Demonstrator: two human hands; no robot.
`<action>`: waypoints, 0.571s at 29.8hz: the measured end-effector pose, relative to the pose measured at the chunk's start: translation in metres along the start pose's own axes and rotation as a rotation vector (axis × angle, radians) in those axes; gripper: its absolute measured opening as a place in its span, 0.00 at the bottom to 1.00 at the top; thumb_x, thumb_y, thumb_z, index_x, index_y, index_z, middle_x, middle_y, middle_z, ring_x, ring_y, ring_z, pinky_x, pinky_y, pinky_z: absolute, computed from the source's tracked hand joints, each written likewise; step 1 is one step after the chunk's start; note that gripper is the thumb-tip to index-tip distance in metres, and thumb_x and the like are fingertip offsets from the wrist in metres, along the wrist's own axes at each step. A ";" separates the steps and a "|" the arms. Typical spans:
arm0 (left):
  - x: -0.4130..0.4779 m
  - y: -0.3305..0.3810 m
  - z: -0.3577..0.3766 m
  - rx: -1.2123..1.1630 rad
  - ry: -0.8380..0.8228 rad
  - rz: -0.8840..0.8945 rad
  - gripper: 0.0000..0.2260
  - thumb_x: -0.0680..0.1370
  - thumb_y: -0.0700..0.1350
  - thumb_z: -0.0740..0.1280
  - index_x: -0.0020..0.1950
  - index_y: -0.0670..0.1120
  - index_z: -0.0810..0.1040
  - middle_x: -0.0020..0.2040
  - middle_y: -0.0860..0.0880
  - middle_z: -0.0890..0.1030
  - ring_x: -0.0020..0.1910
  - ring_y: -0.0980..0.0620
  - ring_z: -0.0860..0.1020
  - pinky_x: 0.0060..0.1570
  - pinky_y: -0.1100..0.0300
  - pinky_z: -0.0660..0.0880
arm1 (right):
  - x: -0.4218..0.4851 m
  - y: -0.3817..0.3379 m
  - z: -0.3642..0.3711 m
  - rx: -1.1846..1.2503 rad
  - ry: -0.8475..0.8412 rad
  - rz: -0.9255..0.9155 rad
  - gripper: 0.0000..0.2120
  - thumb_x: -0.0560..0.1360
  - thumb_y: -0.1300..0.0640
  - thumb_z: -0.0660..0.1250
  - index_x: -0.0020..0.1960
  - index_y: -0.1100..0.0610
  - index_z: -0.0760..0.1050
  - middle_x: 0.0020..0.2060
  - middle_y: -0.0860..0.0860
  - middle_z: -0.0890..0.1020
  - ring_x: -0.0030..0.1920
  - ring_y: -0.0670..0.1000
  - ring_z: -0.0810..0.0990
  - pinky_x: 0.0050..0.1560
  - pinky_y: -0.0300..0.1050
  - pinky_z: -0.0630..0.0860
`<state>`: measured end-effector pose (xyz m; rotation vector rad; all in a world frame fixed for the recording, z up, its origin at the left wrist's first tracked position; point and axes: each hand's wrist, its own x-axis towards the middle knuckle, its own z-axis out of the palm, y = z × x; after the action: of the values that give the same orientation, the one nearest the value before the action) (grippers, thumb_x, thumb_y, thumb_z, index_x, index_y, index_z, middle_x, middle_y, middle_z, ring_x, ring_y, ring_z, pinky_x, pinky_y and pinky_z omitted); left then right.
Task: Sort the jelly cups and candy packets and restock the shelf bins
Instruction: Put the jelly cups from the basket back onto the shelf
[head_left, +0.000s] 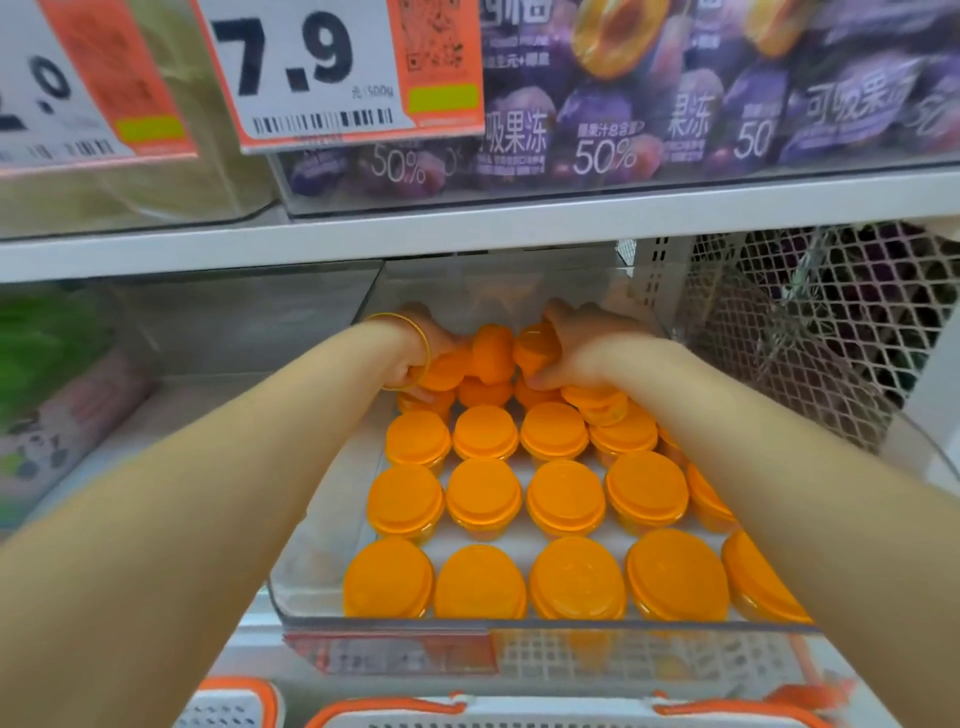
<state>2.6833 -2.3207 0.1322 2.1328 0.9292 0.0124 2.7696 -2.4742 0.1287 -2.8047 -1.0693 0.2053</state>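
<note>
**A:** Where are the jelly cups (483, 493)?

**B:** In the clear bin (317, 525) on the lower shelf, with orange lids right across it. The three front rows stand upright in a grid. Their lids face up, their axes are vertical, and neighbours touch or nearly touch.

**A:** And further back?

**B:** There they are heaped. Several are tipped over, lids turned towards the camera instead of upward, and they lie on the upright ones beneath.

**A:** What about the hands?

**B:** Both are deep in the back of the bin, on that heap. The left hand (439, 338), with a gold bangle (427, 349) on its wrist, has its fingers curled round tipped cups. The right hand (576, 353) is bent the same way, thumb and fingers closed on cups just beside the left hand's. I can't tell how many each one holds.

**A:** What's around the bin?

**B:** A white shelf board (467, 228) runs overhead. Above it, purple packets (602, 130) stand behind a price tag (311, 73) reading 7.9. A white mesh panel (779, 338) is to the right. A white basket (519, 712) with an orange rim sits below the bin's front.
</note>
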 end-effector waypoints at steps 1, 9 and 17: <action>0.004 -0.001 0.002 0.091 0.032 0.036 0.19 0.78 0.48 0.66 0.65 0.41 0.69 0.60 0.41 0.74 0.56 0.37 0.76 0.47 0.47 0.78 | -0.001 0.000 0.000 0.000 0.000 -0.001 0.38 0.69 0.40 0.71 0.70 0.53 0.59 0.61 0.58 0.72 0.58 0.60 0.74 0.49 0.49 0.73; 0.006 -0.010 0.008 0.864 0.216 0.306 0.13 0.82 0.46 0.55 0.62 0.42 0.71 0.55 0.42 0.73 0.59 0.41 0.72 0.52 0.53 0.71 | -0.010 -0.001 -0.006 -0.061 0.022 0.004 0.39 0.70 0.40 0.69 0.74 0.51 0.56 0.66 0.58 0.66 0.63 0.62 0.71 0.53 0.50 0.71; -0.003 -0.006 -0.002 0.885 0.268 0.382 0.12 0.80 0.39 0.59 0.63 0.39 0.68 0.58 0.39 0.72 0.54 0.40 0.73 0.53 0.54 0.71 | -0.023 0.013 -0.001 0.248 0.141 0.011 0.31 0.74 0.45 0.67 0.70 0.56 0.60 0.63 0.59 0.72 0.59 0.60 0.74 0.48 0.45 0.70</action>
<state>2.6766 -2.3184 0.1302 3.1744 0.7200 0.0950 2.7608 -2.4994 0.1297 -2.5620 -0.9278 0.1295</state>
